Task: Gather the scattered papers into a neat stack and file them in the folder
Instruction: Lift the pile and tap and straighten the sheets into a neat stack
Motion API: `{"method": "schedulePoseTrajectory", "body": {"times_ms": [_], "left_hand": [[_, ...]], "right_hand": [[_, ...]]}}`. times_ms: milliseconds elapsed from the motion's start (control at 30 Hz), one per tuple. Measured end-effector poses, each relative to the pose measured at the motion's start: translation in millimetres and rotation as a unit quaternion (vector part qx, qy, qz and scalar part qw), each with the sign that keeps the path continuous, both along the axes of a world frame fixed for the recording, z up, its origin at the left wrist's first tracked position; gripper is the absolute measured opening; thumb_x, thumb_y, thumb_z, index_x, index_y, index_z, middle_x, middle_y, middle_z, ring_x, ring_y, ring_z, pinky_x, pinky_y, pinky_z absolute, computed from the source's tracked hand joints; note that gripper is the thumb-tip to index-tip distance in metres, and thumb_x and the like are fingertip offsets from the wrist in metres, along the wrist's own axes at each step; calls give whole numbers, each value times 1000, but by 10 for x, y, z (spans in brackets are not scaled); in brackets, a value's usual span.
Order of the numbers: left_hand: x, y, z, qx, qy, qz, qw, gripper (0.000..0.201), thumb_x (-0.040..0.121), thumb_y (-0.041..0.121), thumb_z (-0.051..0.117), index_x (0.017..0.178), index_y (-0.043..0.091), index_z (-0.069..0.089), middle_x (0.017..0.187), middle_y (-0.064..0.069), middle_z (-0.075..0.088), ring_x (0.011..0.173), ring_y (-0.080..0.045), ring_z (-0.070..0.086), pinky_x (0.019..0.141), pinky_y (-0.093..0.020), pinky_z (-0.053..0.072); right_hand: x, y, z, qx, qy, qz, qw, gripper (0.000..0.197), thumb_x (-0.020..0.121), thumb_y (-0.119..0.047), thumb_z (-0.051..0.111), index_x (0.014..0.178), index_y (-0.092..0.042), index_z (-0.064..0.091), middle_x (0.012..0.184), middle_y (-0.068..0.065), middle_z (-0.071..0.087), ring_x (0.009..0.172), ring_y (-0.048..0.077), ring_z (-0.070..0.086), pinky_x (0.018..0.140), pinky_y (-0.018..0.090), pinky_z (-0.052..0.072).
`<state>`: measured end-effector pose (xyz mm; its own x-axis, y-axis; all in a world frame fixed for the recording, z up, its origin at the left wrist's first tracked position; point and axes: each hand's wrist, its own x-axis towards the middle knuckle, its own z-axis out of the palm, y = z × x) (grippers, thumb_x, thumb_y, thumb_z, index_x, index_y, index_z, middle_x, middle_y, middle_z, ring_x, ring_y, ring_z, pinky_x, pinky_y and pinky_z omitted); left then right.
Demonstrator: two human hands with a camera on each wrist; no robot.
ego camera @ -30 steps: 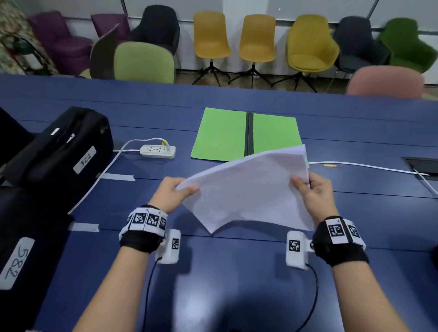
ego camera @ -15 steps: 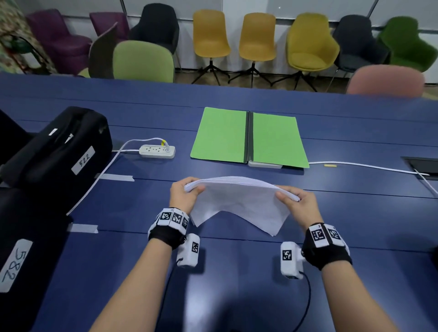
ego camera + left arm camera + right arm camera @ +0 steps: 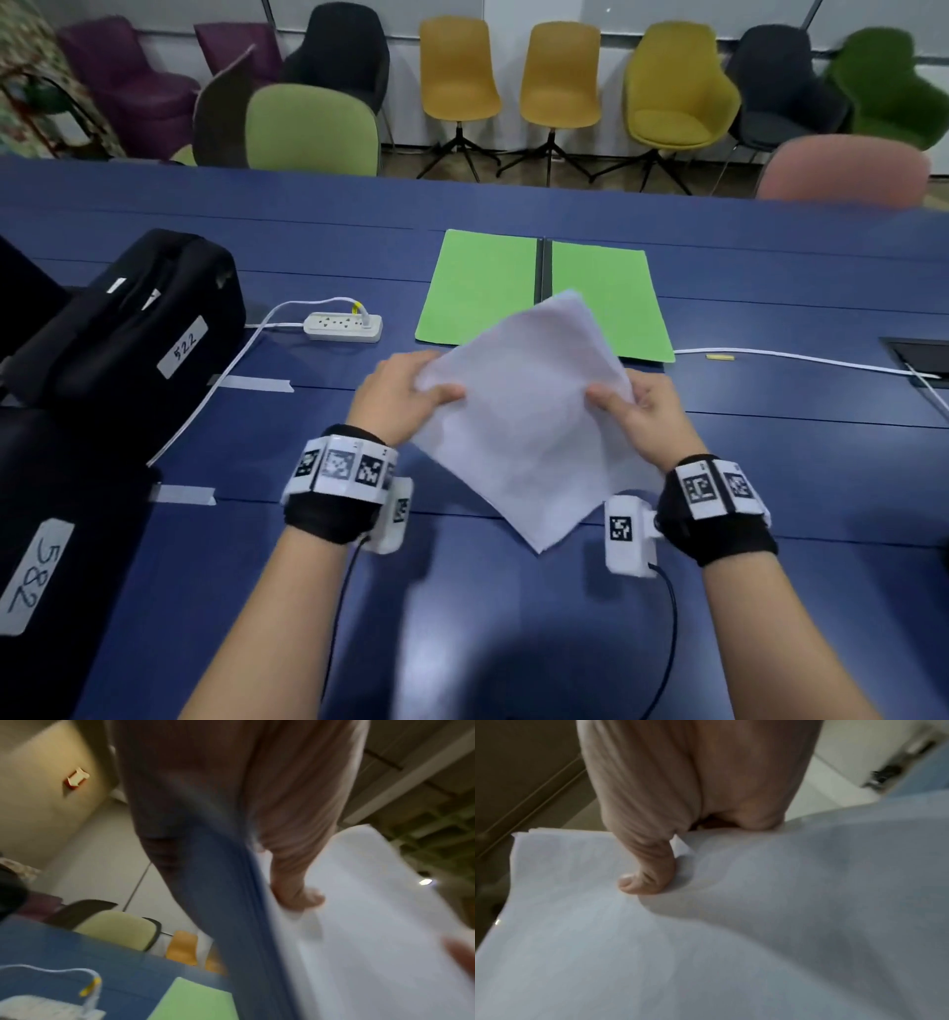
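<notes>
A stack of white papers (image 3: 524,411) is held upright above the blue table, turned like a diamond with one corner pointing down. My left hand (image 3: 405,393) grips its left edge, thumb on the near face. My right hand (image 3: 629,406) pinches the right edge, thumb pressed on the sheets (image 3: 706,923). The left wrist view shows the papers (image 3: 359,923) edge-on with my thumb on them. Behind the stack lies the open green folder (image 3: 482,288), flat on the table with a dark spine down its middle; the papers hide part of its right half.
A white power strip (image 3: 343,327) and its cable lie left of the folder. Two black cases with white labels (image 3: 128,329) fill the table's left side. A white cable (image 3: 801,360) runs to a floor box at right. Chairs line the far side.
The stack went from raised, to bowed flat and low half a second ago, to raised again now, rotated so a corner points down. Both hands kept their hold.
</notes>
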<state>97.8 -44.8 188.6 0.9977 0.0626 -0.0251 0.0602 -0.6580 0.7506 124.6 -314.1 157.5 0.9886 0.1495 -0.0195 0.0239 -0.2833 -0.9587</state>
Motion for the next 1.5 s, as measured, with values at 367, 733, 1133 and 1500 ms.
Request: {"method": "schedulePoseTrajectory", "body": {"times_ms": [367,733,1133,1500], "left_hand": [[-24,-208,-113,-351,-36,55,934,28,73,0,75,98,9,69,79,13,73,72,2,66,73,-21,51],[-41,-556,-149,-420,-8,155,894,40,87,31,62,56,23,38,34,15,43,44,-3,42,47,-14,38],[-77,-694,24,-320,-141,105,931,41,93,24,52,54,22,37,40,13,33,42,1,26,43,-11,24],[-150,-938,-748,-278,75,165,943,9,85,18,66,83,9,63,82,-8,61,75,-16,53,60,-25,44]], "right_hand": [[-53,56,-287,134,62,-8,989,48,51,-48,86,89,-22,71,88,-10,75,83,4,69,82,30,53],[-64,199,45,163,1,-120,979,46,83,-51,59,89,-9,76,89,10,71,80,21,64,76,34,50],[-104,83,340,127,-103,-71,984,23,85,-5,66,78,-26,69,66,-21,70,63,-4,61,65,13,49],[-17,-113,-429,33,103,-120,987,24,77,-31,74,87,-10,67,91,11,71,81,22,67,80,44,56]]}}
